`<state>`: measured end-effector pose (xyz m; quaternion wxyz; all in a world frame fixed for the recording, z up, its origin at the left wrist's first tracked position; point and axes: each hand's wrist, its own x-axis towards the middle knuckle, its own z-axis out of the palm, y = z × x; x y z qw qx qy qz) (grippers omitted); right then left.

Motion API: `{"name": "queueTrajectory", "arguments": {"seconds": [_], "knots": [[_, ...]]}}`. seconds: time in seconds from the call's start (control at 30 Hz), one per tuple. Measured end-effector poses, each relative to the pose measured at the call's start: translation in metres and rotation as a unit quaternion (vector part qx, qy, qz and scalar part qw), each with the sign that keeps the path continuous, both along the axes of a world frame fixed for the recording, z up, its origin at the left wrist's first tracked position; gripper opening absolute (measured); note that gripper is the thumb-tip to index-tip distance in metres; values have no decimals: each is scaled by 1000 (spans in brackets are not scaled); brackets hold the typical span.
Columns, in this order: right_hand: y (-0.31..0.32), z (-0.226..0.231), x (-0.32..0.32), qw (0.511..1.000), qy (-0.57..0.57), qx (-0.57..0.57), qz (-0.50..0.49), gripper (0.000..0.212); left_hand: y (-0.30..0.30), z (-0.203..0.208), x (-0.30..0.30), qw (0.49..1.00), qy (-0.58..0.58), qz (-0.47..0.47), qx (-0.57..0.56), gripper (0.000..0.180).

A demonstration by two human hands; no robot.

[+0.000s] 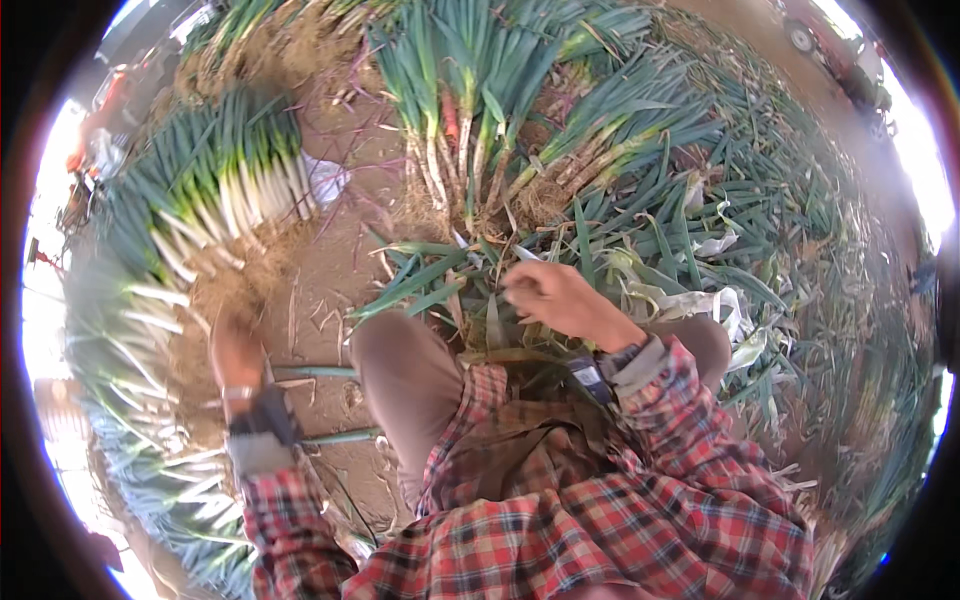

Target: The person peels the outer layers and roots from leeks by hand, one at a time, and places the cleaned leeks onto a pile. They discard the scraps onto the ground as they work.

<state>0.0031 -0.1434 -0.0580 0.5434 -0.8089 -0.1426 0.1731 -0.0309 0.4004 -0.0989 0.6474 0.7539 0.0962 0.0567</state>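
Observation:
My left hand (237, 345) reaches down at the left, beside the roots of a curved row of trimmed leeks (250, 195) with white stems. Its fingers are smeared and partly hidden, so what it touches cannot be made out. In front of my right knee, my right hand (565, 298) is raised with its fingers curled closed. A short pale piece (524, 254) shows just beyond those fingers; whether it is held is unclear. Uncleaned leeks (435, 165) with brown, soil-covered roots lie in bunches ahead of me. Loose green leaves (425, 285) lie between my knees and these bunches.
A broad heap of stripped leaves (800, 270) spreads along my right side. More white-stemmed leeks (150, 365) fan round on my left. A white scrap (325, 180) lies on the brown soil (310, 300). A wheeled vehicle (825, 50) stands far right.

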Motion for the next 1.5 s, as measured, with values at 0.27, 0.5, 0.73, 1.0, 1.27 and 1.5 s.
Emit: {"name": "queueTrajectory", "arguments": {"seconds": [0.27, 0.5, 0.73, 1.0, 1.27, 1.5], "knots": [[-63, -79, 82, 958, 204, 111, -166, 23, -282, -102, 287, 915, -14, -297, 274, 42], [-93, -141, 162, 931, 246, 106, -247, 26, -389, -281, 317, 888, 231, -183, 354, 71], [-95, -197, 197, 909, 302, 142, -252, 27, -413, -306, 336, 823, 278, -207, 451, 49], [-70, -251, 238, 914, 205, 100, -335, 44, -449, -174, 184, 804, 231, -426, 344, 57], [-57, -113, 122, 832, 186, 409, -325, 37, -395, -70, 170, 822, 107, -544, 129, 50], [-47, -30, 13, 881, 145, 414, -175, 46, -432, 41, 203, 970, 62, -231, -51, 47]]}}
